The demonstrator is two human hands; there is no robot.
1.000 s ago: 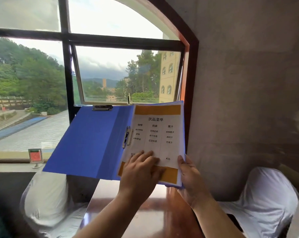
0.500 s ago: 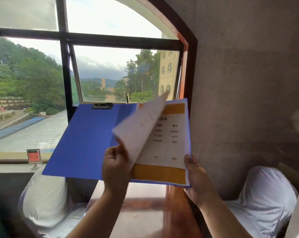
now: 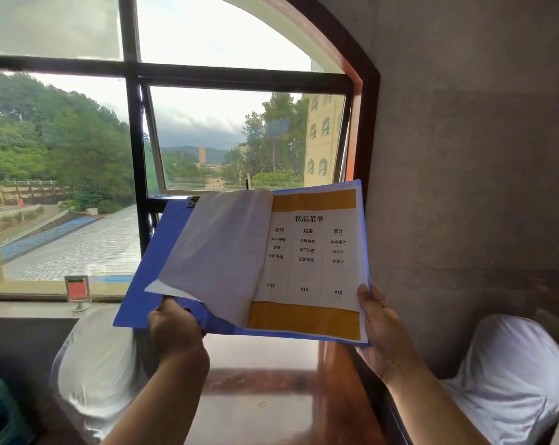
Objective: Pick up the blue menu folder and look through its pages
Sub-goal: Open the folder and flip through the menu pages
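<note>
1. Head view, lower centre of frame: left hand (image 3: 175, 329) is pinched on the lower edge of a turned white paper page (image 3: 220, 248), thumb on top; the fingers underneath are hidden, so how far they curl around the cover I cannot tell.
2. Right hand (image 3: 384, 335), lower right of centre, clamps the lower right corner of the blue plastic menu folder (image 3: 150, 271); thumb (image 3: 366, 295) lies on the printed sheet's margin, fingers hidden behind the cover.
3. Location of folder: held open in the air at centre frame, above the glossy reddish-brown wooden table (image 3: 265, 396) and in front of the black-framed arched window (image 3: 133, 123). It touches nothing but the two hands.
4. Showing page: white drinks-menu sheet with orange bands top and bottom (image 3: 307, 261), three columns, prices along the bottom.
5. Orientation: top edge of folder points away from the wearer toward the window, print upright to the reader. Opened out, its long axis runs left to right across the frame, the right end tilted slightly lower. The spine runs near-to-far at middle.
6. Black metal clip (image 3: 192, 202) sits at the far edge of the left cover.
7. Risk (judgement): the turned page is bowed, not flat; a loose pinch would likely let it spring back over the menu sheet.
8. Risk (judgement): pulling the page sideways against its binding could crease or tear it.
9. Risk (judgement): the left cover is wide and held at one point only; it may sag or swing.
</note>
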